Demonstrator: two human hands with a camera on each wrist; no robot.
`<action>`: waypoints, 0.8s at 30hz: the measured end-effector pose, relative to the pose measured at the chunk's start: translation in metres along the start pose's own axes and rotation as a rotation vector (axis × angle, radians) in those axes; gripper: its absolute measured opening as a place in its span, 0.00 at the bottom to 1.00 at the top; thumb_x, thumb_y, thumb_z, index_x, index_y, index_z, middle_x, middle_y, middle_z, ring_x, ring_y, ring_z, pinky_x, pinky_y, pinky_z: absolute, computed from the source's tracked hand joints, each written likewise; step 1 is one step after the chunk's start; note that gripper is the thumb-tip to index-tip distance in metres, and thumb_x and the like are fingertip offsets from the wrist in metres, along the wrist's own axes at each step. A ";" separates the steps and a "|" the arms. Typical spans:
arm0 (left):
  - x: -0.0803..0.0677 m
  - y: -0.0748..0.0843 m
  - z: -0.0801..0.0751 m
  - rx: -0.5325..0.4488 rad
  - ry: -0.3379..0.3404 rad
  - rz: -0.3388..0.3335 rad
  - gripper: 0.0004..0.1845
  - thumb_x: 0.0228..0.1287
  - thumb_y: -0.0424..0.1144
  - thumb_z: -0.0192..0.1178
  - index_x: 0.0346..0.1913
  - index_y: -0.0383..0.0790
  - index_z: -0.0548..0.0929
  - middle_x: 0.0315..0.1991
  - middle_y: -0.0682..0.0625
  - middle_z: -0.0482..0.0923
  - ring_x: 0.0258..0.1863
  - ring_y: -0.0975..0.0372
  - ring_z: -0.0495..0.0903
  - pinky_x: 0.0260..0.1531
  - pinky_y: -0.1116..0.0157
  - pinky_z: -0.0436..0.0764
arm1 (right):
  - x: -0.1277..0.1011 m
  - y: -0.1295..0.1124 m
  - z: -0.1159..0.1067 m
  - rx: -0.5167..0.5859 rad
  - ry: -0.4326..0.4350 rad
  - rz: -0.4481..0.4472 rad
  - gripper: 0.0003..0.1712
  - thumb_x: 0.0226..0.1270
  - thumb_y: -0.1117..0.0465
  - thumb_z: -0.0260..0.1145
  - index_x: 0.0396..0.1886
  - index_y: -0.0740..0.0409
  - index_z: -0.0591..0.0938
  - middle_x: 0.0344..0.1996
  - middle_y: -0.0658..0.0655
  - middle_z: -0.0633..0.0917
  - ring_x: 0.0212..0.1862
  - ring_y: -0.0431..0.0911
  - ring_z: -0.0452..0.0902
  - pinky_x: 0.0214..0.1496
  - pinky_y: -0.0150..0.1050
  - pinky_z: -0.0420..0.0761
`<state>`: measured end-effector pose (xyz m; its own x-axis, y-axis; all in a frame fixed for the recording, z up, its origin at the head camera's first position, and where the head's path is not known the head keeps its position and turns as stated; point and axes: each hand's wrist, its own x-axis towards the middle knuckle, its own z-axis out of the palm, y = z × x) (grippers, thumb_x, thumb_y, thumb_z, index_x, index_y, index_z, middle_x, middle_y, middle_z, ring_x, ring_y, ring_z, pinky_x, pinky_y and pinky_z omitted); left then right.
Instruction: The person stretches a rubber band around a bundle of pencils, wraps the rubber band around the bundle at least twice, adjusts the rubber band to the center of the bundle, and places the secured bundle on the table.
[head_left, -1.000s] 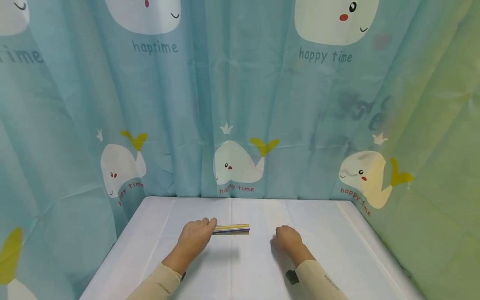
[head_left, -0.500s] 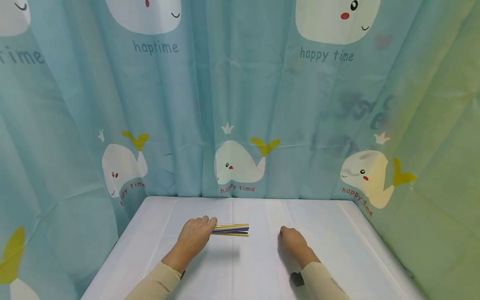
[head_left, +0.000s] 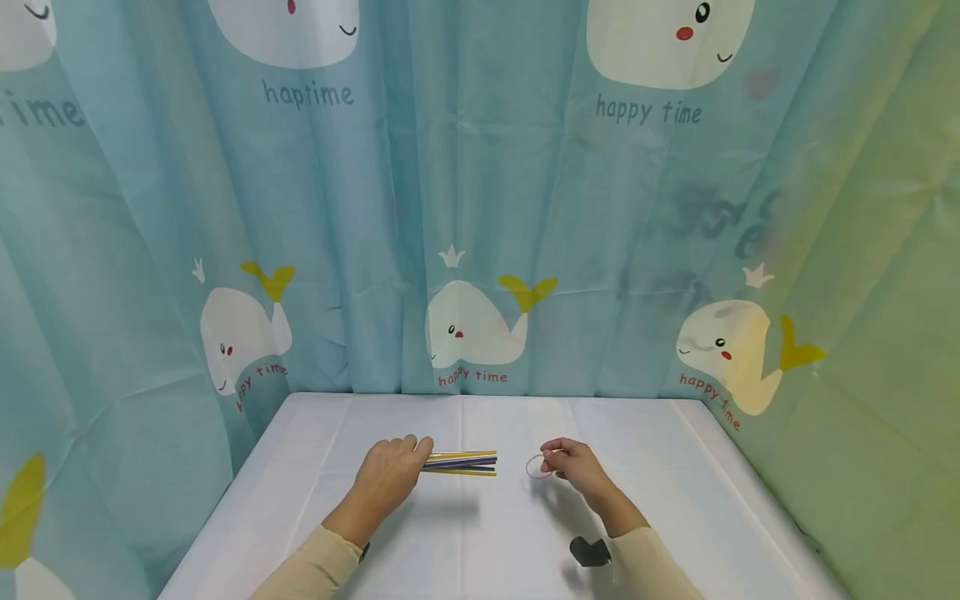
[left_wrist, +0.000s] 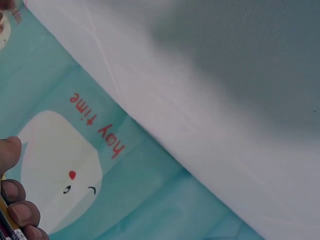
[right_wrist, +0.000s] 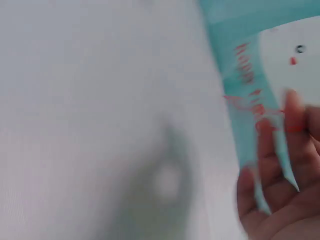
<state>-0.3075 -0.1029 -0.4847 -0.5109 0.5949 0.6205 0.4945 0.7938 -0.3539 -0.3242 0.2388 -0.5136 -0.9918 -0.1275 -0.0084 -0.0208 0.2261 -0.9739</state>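
Observation:
In the head view my left hand [head_left: 392,471] grips a bundle of slim pencils [head_left: 465,462], yellow, blue and dark. Their flat ends point right, held above the table. Only a little of the pencils [left_wrist: 5,216] shows at the lower left of the left wrist view, beside curled fingers [left_wrist: 22,212]. To the right, my right hand [head_left: 579,468] pinches a thin rubber band [head_left: 527,469], which hangs as a loop facing the pencil ends, a short gap away. The right wrist view is blurred; the reddish band [right_wrist: 237,103] stretches out from the fingertips.
A white-covered table [head_left: 480,542] lies under both hands, their shadows falling on it. Behind its far edge hangs a blue-green curtain [head_left: 390,208] printed with whales. A dark strap piece [head_left: 590,552] hangs by the right sleeve.
The right hand first drew back right, then came left and turned, its fingers extending so the rubber band loop now shows. The left hand stays put; the pencil ends have fanned slightly.

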 end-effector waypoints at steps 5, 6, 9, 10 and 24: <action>-0.001 0.001 -0.001 0.005 -0.033 -0.009 0.15 0.50 0.34 0.71 0.34 0.43 0.73 0.19 0.51 0.69 0.14 0.61 0.71 0.12 0.67 0.66 | 0.001 -0.014 0.009 0.472 0.085 0.026 0.09 0.72 0.67 0.57 0.47 0.69 0.75 0.30 0.57 0.81 0.32 0.46 0.82 0.42 0.43 0.83; -0.002 0.001 -0.002 0.006 -0.044 -0.011 0.15 0.50 0.35 0.72 0.35 0.43 0.73 0.19 0.52 0.69 0.14 0.61 0.70 0.12 0.67 0.67 | 0.001 -0.016 0.011 0.537 0.090 0.027 0.08 0.72 0.68 0.56 0.47 0.67 0.75 0.31 0.57 0.81 0.33 0.46 0.82 0.41 0.44 0.83; -0.003 0.001 -0.003 0.011 -0.067 -0.017 0.15 0.51 0.36 0.72 0.36 0.44 0.73 0.20 0.52 0.70 0.14 0.62 0.71 0.13 0.68 0.67 | -0.001 -0.022 0.013 0.647 0.090 0.022 0.10 0.74 0.69 0.51 0.50 0.65 0.75 0.38 0.59 0.83 0.34 0.46 0.84 0.39 0.42 0.83; -0.003 0.001 -0.002 0.014 -0.070 -0.017 0.15 0.51 0.36 0.72 0.36 0.44 0.73 0.20 0.52 0.70 0.14 0.62 0.71 0.13 0.68 0.66 | -0.001 -0.024 0.013 0.664 0.083 0.021 0.13 0.74 0.70 0.49 0.52 0.64 0.75 0.42 0.60 0.83 0.34 0.47 0.84 0.38 0.41 0.83; 0.003 0.002 -0.003 -0.002 -0.004 0.002 0.16 0.49 0.35 0.72 0.34 0.43 0.73 0.19 0.52 0.69 0.13 0.61 0.70 0.12 0.68 0.64 | -0.008 -0.045 0.024 0.383 -0.169 -0.081 0.50 0.62 0.63 0.70 0.77 0.42 0.53 0.64 0.61 0.74 0.26 0.47 0.82 0.31 0.39 0.83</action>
<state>-0.3059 -0.1004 -0.4813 -0.5127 0.5966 0.6175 0.4971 0.7926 -0.3531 -0.3119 0.2064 -0.4753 -0.9535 -0.2940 0.0656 -0.0179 -0.1622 -0.9866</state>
